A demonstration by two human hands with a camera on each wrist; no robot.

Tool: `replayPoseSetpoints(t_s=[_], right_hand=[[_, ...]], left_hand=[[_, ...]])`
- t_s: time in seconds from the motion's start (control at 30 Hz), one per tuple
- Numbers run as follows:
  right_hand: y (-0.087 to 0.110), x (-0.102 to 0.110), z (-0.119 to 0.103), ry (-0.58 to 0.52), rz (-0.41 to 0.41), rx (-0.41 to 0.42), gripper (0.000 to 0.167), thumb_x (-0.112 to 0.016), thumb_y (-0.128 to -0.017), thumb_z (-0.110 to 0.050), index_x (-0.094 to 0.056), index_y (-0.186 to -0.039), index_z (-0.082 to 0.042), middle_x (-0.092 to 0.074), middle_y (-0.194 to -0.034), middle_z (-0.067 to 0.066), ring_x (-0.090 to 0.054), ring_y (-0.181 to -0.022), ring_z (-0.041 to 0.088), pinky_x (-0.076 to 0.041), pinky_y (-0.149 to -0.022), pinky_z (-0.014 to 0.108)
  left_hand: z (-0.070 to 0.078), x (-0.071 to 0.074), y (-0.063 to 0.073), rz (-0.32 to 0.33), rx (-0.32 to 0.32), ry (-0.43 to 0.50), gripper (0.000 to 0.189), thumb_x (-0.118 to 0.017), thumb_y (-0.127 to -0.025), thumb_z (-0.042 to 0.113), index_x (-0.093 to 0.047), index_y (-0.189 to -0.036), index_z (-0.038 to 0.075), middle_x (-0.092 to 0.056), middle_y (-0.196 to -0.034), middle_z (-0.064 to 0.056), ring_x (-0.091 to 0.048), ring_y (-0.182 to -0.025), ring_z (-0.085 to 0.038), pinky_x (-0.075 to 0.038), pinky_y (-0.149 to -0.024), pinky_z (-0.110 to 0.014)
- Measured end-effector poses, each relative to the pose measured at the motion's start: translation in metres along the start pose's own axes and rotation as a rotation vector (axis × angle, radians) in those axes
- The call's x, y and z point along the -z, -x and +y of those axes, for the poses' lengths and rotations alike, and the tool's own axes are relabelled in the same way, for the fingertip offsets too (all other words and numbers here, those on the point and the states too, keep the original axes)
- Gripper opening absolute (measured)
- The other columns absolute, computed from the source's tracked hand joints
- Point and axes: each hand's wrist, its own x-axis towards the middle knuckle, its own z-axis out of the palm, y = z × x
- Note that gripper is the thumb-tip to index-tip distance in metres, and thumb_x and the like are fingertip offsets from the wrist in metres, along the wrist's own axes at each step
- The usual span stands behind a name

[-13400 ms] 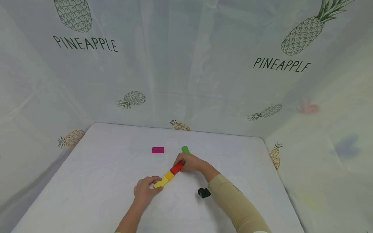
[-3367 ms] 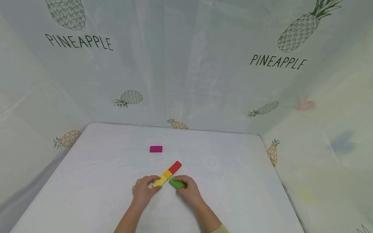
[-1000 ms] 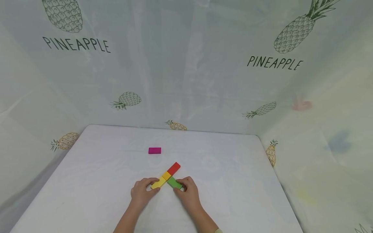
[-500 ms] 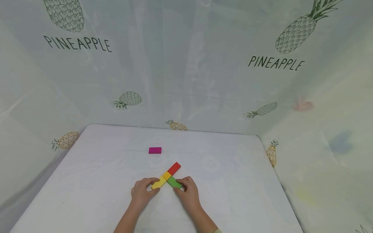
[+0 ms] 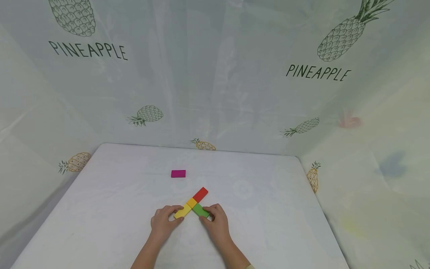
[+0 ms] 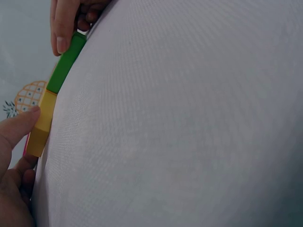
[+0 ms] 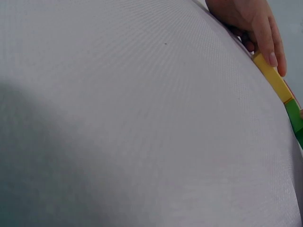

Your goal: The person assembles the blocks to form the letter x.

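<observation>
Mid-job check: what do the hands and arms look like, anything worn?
The left hand and right hand are bare, with no gloves, rings or markings visible. A beige fabric sleeve edge shows on the right forearm at the head view's bottom; the left forearm shows no sleeve.

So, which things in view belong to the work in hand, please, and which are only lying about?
Belong to the work:
yellow block, held by the left hand
green block, held by the right hand
orange block and red block, in line with the yellow one

Apparently just lying about:
magenta block, apart from the others and untouched
</observation>
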Motion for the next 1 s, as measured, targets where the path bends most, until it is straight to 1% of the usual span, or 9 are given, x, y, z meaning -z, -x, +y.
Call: replayPoseSetpoints(t_s=[0.13,0.43,0.73,0.93,1.0], right_hand=[[0.0001,0.0006,-0.0009,-0.002,-0.006,-0.016,0.03,-0.079,-0.081,-0.019,-0.073,-0.111,-0.018,-0.051,-0.092,-0.01,-0.049,-0.081,0.01,-0.044,-0.068,0.022],[0.0001,-0.0001,0.0,0.011,0.002,-0.004,0.03,-0.079,-0.081,-0.019,-0.074,-0.11,-0.018,-0.052,-0.092,-0.011,-0.049,-0.08,0.01,-0.044,-0.067,0.022],[-0.0005,-0.001,-0.0011,0.007,-0.006,-0.015,0.031,-0.079,-0.082,-0.019,-0.073,-0.111,-0.018,-0.052,-0.093,-0.01,-0.048,-0.081,0.009,-0.044,-0.068,0.022],[-0.0001,-0.0005,-0.0012,0.006,-0.004,-0.015,0.03,-0.079,-0.082,-0.019,-0.073,-0.111,-0.018,-0.051,-0.093,-0.01,-0.048,-0.081,0.009,-0.044,-0.068,0.022],[0.0002,-0.0005,-0.0008,0.009,0.002,-0.003,0.03,-0.079,-0.082,-0.018,-0.073,-0.111,-0.017,-0.051,-0.093,-0.01,-0.047,-0.08,0.009,-0.044,-0.068,0.022]], left_hand=[[0.0004,0.0004,0.0003,-0.001,0.0,-0.003,0.037,-0.081,-0.079,0.021,-0.07,-0.114,0.026,-0.064,-0.106,0.003,-0.049,-0.104,-0.024,-0.035,-0.083,-0.05],[0.0008,-0.0002,0.0007,0.006,-0.005,-0.011,0.038,-0.081,-0.079,0.02,-0.07,-0.115,0.026,-0.064,-0.106,0.003,-0.049,-0.103,-0.024,-0.035,-0.082,-0.049],[0.0017,0.0007,0.0017,0.012,-0.014,-0.023,0.039,-0.082,-0.079,0.02,-0.07,-0.116,0.026,-0.064,-0.106,0.004,-0.049,-0.102,-0.023,-0.034,-0.08,-0.046],[0.003,0.0009,0.0022,0.017,-0.02,-0.015,0.039,-0.081,-0.079,0.02,-0.07,-0.116,0.026,-0.064,-0.105,0.003,-0.049,-0.102,-0.023,-0.034,-0.079,-0.045],[0.0031,0.0007,0.0022,0.015,-0.018,-0.012,0.039,-0.082,-0.079,0.02,-0.07,-0.116,0.026,-0.064,-0.106,0.003,-0.049,-0.102,-0.023,-0.034,-0.08,-0.045]])
